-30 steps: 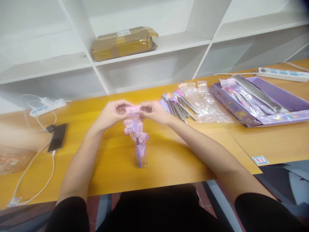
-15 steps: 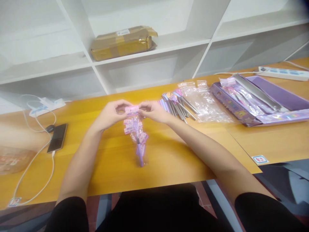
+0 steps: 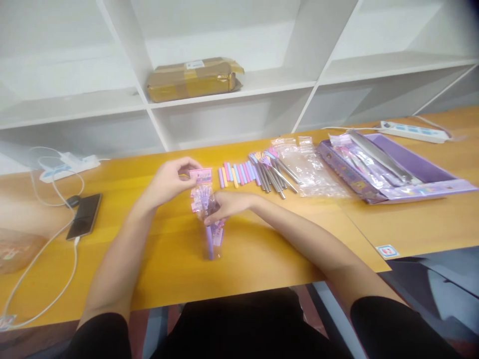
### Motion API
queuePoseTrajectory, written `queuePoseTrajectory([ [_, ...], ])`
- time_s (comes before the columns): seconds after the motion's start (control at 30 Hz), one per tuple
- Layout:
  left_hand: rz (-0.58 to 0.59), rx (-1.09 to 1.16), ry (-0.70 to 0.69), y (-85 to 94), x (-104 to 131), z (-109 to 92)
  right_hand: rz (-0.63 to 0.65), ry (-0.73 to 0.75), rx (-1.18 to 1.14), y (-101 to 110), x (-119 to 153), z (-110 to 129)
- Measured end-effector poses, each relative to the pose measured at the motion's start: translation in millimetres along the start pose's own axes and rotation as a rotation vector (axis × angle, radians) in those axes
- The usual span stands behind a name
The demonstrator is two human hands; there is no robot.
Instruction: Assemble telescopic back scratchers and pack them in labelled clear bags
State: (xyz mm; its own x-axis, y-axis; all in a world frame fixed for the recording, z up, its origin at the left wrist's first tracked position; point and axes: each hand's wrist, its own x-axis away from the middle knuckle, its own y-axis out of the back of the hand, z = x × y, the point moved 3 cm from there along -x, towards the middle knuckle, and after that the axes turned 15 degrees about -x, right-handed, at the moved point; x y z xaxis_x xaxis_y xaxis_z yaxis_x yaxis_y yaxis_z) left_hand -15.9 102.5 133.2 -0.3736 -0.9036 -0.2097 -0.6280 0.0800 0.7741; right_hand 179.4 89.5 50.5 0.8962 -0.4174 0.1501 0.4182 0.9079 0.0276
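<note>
My left hand (image 3: 170, 180) pinches the pink header card (image 3: 202, 175) at the top of a clear plastic bag. Inside the bag is a purple back scratcher (image 3: 209, 243) with a hand-shaped head, its handle toward me. My right hand (image 3: 230, 204) closes round the bag at the middle of the scratcher, fingers partly hidden. More bags with pink cards (image 3: 218, 235) lie beneath and beside it. Just beyond my right hand is a row of pink, blue, purple and orange handles (image 3: 239, 174). Several metal scratcher rods with hand-shaped heads (image 3: 275, 172) lie beside them.
Clear empty bags (image 3: 318, 174) and an open purple box (image 3: 422, 187) holding packaged items lie on the right. A phone (image 3: 85, 215) with a white cable and a power strip (image 3: 69, 168) are on the left. White shelves with a taped parcel (image 3: 194, 82) stand behind.
My right hand has left the header card and moved down to the middle of the bagged scratcher. My left hand stays at the card. The view has shifted slightly, uncovering the row of handles.
</note>
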Motion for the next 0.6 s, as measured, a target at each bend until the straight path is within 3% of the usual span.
queuePoseTrajectory([
  [0.03, 0.008, 0.007, -0.007, 1.5, 0.2, 0.1, 0.044, -0.037, -0.014, -2.7, -1.5, -0.4],
  [0.2, -0.017, -0.006, 0.042, 11.1, 2.4, -0.2, 0.01, -0.046, 0.026, 1.0, -6.3, 6.8],
  [0.33, -0.09, 0.072, 0.084, 19.0, 3.8, 2.8, -0.139, -0.06, 0.15, 25.6, 18.2, 25.0],
  [0.47, -0.154, 0.137, 0.135, 20.2, -0.5, 14.6, -0.542, -0.086, 0.292, 72.3, 94.6, 62.3],
  [0.6, -0.145, 0.244, 0.125, 13.3, -12.3, 30.4, -1.107, -0.096, 0.476, 127.0, 202.3, 96.9],
])
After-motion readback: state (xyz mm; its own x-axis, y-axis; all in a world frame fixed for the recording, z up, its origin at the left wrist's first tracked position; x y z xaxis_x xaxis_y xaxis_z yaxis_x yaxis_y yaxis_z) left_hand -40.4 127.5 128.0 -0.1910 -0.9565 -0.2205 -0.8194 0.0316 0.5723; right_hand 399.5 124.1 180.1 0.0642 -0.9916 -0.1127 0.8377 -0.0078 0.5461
